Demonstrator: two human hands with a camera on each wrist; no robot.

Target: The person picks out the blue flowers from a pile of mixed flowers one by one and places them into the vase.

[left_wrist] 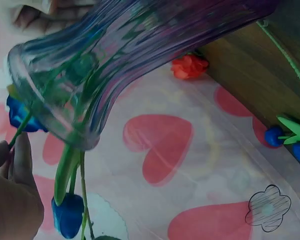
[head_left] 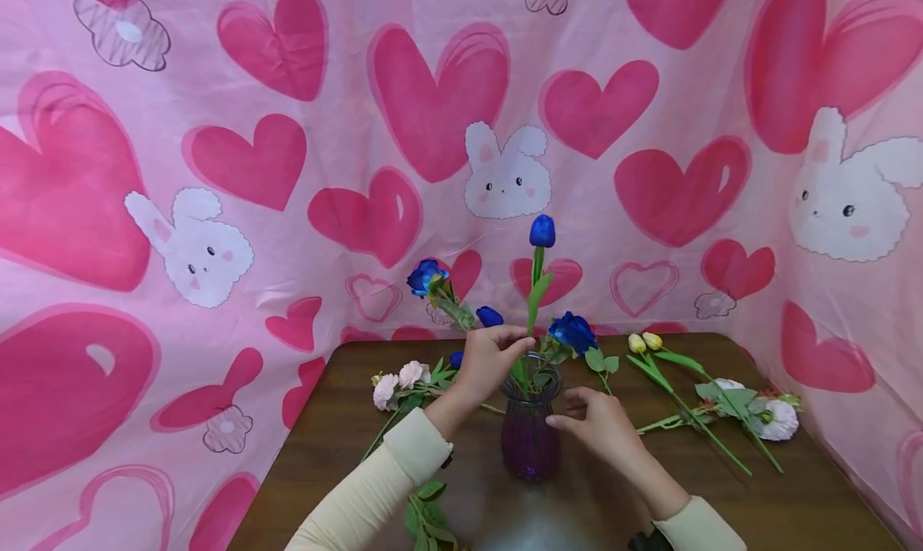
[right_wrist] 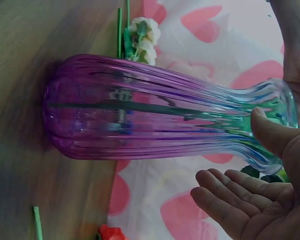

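A ribbed glass vase (head_left: pixel 531 447), purple below and clear at the rim, stands upright on the table. My left hand (head_left: pixel 485 363) pinches the green stem of an upright blue tulip (head_left: pixel 542 231) just above the rim. In the left wrist view, thumb and fingers (left_wrist: pixel 22 165) meet on that stem. A blue rose (head_left: pixel 573 332) leans out to the right; another blue rose (head_left: pixel 427 277) and a blue tulip bud (head_left: pixel 489 317) show to the left, partly behind my hand. My right hand (head_left: pixel 598 427) is beside the vase, fingers spread and loosely bent, holding nothing.
On the wooden table (head_left: pixel 346 471), pale pink flowers (head_left: pixel 399 381) lie left. Yellow tulips (head_left: pixel 644 343) and a white flower (head_left: pixel 779 420) lie right. A leafy stem (head_left: pixel 430 515) is at the front. A red flower (left_wrist: pixel 190 66) lies behind the vase. Patterned pink cloth (head_left: pixel 433 239) hangs around.
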